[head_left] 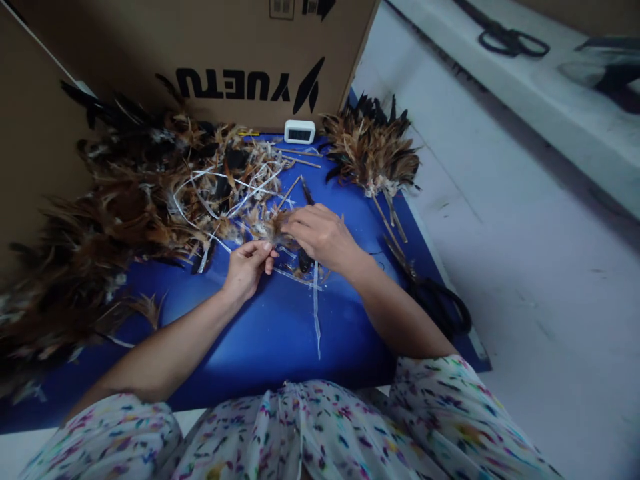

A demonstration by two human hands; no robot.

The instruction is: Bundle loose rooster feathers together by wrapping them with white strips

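My left hand (247, 267) pinches the base of a small tuft of brown feathers (267, 228) between thumb and forefinger. From the right, my right hand (323, 233) is bent over the same tuft, its fingertips closed on the feathers and partly hidden behind its back. Beneath the hands, scraps and a dark feather (304, 260) lie on the blue table surface (280, 333). A narrow whitish strip (316, 313) runs toward me from there. Just beyond the tuft is a thin stick (290, 192).
A large heap of brown and black feathers (135, 207) with white strips covers the left side. Feather bundles on sticks (375, 147) lie back right, with black-handled scissors (445, 303) nearer. A white digital clock (299, 132) stands before a cardboard box (225, 40). More scissors (513, 42) rest on a ledge.
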